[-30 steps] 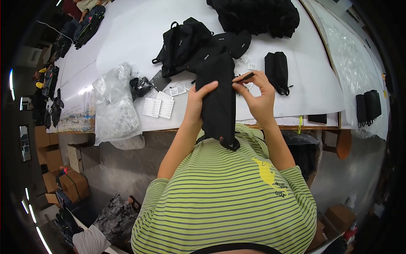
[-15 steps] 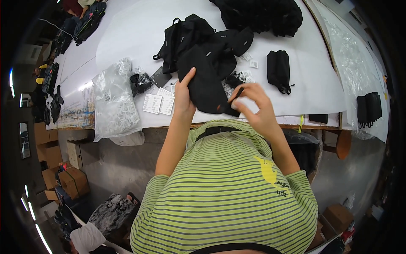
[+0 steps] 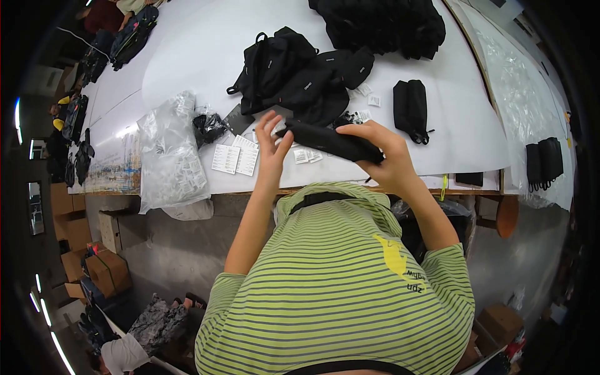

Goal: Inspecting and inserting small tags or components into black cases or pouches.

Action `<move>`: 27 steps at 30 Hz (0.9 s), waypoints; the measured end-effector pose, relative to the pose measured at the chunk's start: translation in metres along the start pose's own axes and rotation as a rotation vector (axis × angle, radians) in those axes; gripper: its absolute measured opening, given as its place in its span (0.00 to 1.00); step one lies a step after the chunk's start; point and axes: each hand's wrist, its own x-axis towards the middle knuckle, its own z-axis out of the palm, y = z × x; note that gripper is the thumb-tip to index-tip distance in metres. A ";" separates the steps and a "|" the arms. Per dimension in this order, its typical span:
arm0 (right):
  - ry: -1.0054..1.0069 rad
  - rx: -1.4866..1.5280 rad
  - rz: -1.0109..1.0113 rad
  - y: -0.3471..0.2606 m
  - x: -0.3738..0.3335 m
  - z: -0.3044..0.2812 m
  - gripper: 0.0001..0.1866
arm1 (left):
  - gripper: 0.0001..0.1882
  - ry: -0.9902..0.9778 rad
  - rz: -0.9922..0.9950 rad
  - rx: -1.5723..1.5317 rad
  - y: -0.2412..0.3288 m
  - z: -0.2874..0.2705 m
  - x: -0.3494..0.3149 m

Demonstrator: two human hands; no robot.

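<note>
Both our hands grip the rolled black pouch [image 3: 331, 141], right hand [image 3: 384, 156] clenched around it, left hand [image 3: 270, 145] fingers steadying its left end; we judge the folding is nearly done, needing a firm tuck

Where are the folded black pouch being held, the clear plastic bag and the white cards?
folded black pouch [image 3: 331, 141], head view, its middle.
clear plastic bag [image 3: 170, 156], head view, its centre.
white cards [image 3: 235, 159], head view, middle of the sheets.

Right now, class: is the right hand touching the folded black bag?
Touching. The head view shows the right hand wrapped around the folded black bag, fingers over its right end.
</note>
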 end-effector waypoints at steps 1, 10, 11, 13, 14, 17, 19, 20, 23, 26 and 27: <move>0.021 0.166 0.041 0.000 0.000 -0.001 0.30 | 0.29 -0.112 0.259 0.131 0.006 -0.003 -0.004; 0.032 0.297 -0.035 0.001 -0.002 -0.016 0.14 | 0.17 -0.378 0.563 0.758 0.060 -0.014 -0.033; 0.027 0.302 -0.028 -0.001 -0.004 -0.017 0.14 | 0.17 -0.374 0.554 0.757 0.065 -0.012 -0.039; -0.033 0.310 -0.062 -0.005 -0.008 -0.020 0.14 | 0.18 -0.507 0.460 0.944 0.076 -0.012 -0.051; -0.060 0.301 -0.068 -0.008 -0.009 -0.021 0.14 | 0.16 -0.543 0.349 0.978 0.082 -0.012 -0.057; -0.101 0.223 -0.187 -0.020 -0.014 -0.019 0.16 | 0.21 -0.659 0.095 0.701 0.086 -0.019 -0.058; -0.082 0.172 -0.242 -0.026 -0.012 -0.015 0.17 | 0.21 -0.717 0.087 0.668 0.079 -0.018 -0.054; -0.074 0.156 -0.264 -0.028 -0.011 -0.012 0.18 | 0.23 -0.659 0.039 0.662 0.078 -0.003 -0.057; -0.075 0.126 -0.283 -0.030 -0.014 -0.008 0.18 | 0.29 -0.634 -0.208 0.678 0.083 0.009 -0.054; -0.110 0.098 -0.284 -0.031 -0.017 -0.010 0.17 | 0.26 -0.710 -0.394 0.614 0.082 0.001 -0.048; -0.136 0.079 -0.283 -0.031 -0.019 -0.010 0.16 | 0.24 -0.724 -0.393 0.676 0.078 -0.006 -0.045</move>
